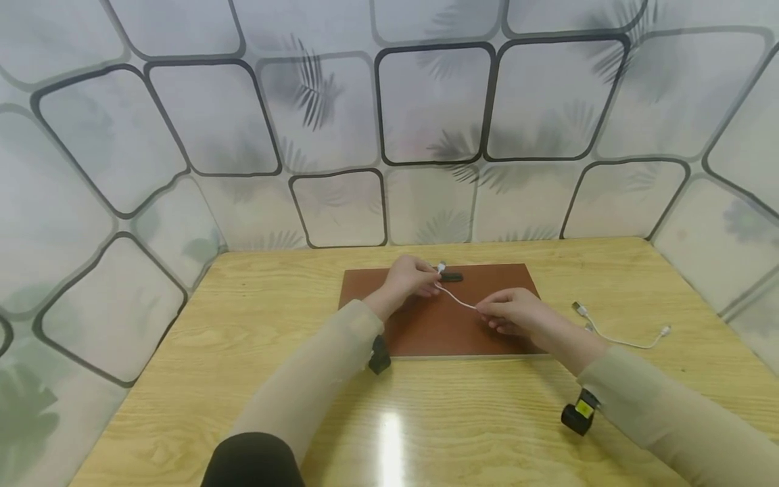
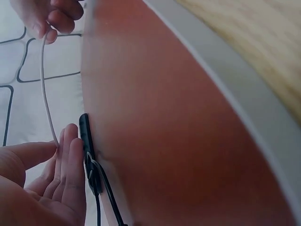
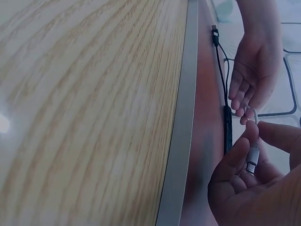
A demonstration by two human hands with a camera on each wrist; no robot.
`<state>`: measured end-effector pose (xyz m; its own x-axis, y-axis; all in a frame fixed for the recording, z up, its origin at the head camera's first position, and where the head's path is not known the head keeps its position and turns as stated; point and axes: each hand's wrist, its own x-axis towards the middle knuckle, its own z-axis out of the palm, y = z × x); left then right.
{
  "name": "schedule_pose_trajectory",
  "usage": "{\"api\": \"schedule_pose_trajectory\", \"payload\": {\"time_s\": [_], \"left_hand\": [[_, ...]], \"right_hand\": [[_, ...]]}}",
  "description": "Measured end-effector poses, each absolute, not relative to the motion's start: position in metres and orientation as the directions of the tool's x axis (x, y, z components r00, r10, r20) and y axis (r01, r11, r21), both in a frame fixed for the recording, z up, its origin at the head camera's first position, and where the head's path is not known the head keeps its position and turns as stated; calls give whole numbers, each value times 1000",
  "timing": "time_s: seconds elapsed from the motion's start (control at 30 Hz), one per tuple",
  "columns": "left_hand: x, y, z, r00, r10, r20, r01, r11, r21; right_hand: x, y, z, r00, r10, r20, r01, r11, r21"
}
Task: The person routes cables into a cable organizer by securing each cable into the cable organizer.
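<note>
A thin white charging cable point(image 1: 455, 298) spans the gap between the two hands above the brown board point(image 1: 438, 331). My left hand point(image 1: 412, 276) pinches it between thumb and fingers, and a white plug point(image 1: 441, 266) sticks up beside those fingertips. At the other end my right hand point(image 1: 514, 311) pinches the cable; in the right wrist view a small connector point(image 3: 252, 159) with a metal tip lies within its fingers. On the board, just by the left hand, lies a black strip point(image 2: 85, 136) with a folded black cable point(image 2: 107, 188) and a dark plug point(image 3: 215, 33).
A second white cable point(image 1: 627, 343) with plugs at its ends lies on the wooden table point(image 1: 274, 325) to the right of the board. Patterned cloth point(image 1: 435, 108) stands behind the table and along both sides. A dark rounded object point(image 1: 252, 463) shows at the bottom edge.
</note>
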<state>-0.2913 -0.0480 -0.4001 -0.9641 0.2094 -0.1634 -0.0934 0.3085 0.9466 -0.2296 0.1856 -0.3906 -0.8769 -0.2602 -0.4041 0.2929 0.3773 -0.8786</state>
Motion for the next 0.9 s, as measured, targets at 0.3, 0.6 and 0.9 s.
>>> {"api": "schedule_pose_trajectory", "payload": {"time_s": [0.3,0.6,0.9], "left_hand": [[-297,-45,-405,-969,203,-142,-55,382,923],[-299,-45,-409,-970,190,-154,-66,400,914],[-299,-46,-406,-968,186,-171,-76,430,900]], "right_hand": [[-233,184,-393,-878,-235,-417,318,363,-876],[-236,185,-393,-880,-237,-411,332,312,-890],[-241,185,-393,-881,-221,-419,350,293,-890]]}}
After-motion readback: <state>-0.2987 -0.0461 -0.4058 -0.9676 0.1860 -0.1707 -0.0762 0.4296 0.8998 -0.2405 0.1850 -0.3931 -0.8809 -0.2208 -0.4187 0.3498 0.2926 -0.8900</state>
